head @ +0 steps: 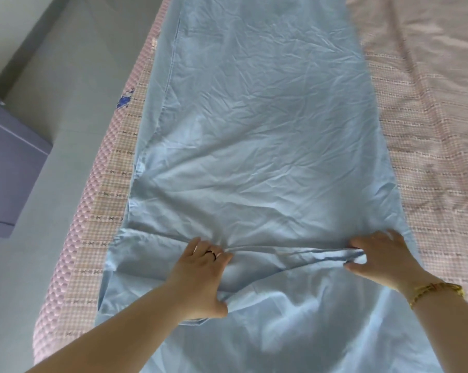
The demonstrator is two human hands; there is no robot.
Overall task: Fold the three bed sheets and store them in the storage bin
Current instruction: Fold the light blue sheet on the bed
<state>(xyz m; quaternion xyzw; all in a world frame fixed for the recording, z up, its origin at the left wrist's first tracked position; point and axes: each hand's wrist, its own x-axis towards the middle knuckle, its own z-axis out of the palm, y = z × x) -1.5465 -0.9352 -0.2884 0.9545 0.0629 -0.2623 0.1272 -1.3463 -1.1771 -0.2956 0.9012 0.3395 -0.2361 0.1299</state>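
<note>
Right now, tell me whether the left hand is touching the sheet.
Touching. The head view shows the left hand gripping a raised fold of the sheet between thumb and fingers.

Bed [74, 238] with pink checked cover [429, 130], bearing 1 light-blue sheet [254, 130] laid lengthwise as a long wrinkled strip, its near end gathered into a raised fold.

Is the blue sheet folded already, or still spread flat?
Partly folded: the blue sheet lies as a long strip with layered edges along its left; the left hand and right hand pinch a ridge across it.
</note>
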